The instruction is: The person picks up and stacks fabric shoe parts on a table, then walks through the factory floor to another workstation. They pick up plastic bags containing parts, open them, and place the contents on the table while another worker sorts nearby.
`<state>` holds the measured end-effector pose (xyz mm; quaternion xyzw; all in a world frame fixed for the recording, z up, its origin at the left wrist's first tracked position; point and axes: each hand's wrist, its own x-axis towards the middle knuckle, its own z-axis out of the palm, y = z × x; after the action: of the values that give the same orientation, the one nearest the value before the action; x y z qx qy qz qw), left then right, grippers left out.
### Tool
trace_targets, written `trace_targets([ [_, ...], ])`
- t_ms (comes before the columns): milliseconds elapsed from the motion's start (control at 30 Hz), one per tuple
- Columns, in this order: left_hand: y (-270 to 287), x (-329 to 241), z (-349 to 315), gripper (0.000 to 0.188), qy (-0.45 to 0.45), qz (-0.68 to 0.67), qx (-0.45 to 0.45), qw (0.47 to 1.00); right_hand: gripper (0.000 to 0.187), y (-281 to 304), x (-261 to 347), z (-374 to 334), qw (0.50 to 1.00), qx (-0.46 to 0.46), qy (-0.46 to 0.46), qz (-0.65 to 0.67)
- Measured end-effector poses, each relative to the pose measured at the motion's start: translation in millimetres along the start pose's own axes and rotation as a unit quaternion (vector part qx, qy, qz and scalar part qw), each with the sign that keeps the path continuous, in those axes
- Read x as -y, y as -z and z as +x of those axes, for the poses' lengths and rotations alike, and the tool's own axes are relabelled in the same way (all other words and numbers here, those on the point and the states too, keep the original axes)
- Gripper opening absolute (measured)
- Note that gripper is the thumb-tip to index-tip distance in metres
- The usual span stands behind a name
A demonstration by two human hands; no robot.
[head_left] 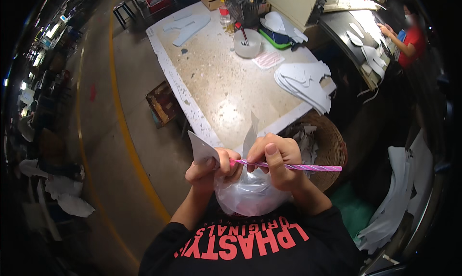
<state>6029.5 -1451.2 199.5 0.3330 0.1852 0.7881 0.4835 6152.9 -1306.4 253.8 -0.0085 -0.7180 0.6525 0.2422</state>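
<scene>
My left hand (pixel 211 168) is closed on a pale grey, flat cut piece (pixel 203 150), which sticks up past the thumb. My right hand (pixel 279 158) pinches a slim pink-and-white striped stick (pixel 315 168), shaped like a pen or a straw. The stick lies across both hands; its left end meets the left fingers. Between the hands a thin grey pointed strip (pixel 250 131) stands up; I cannot tell whether it belongs to the same piece. Below the hands, against my dark shirt, is a crumpled clear plastic bag (pixel 250 196). What holds the bag is hidden.
A worn table (pixel 207 69) stands ahead, with white cut pieces (pixel 303 81), a round tub (pixel 248 44) and a fan (pixel 240 6). A wicker basket (pixel 337 153) of scraps is at the right. Beyond, a person in red (pixel 411 43) works at another table.
</scene>
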Motion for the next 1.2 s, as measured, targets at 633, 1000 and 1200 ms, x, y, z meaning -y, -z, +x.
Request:
trace_targets([
  [633, -148.6, 195.1, -52.3, 0.038, 0.439, 0.132, 0.159, 0.874, 0.044, 21.8, 22.2, -332.9, 0.938, -0.315, -0.069, 0.130],
  [1000, -366.8, 440.4, -117.8, 0.024, 0.215, 0.408, 0.635, 0.620, 0.037, 35.3, 134.7, -652.2, 0.621, -0.664, -0.162, -0.383],
  [1200, -429.6, 519.5, -179.8, 0.022, 0.048, 0.464, 0.655, 0.594, 0.030, -2.5, 143.1, -759.4, 0.578, -0.714, -0.243, -0.314],
])
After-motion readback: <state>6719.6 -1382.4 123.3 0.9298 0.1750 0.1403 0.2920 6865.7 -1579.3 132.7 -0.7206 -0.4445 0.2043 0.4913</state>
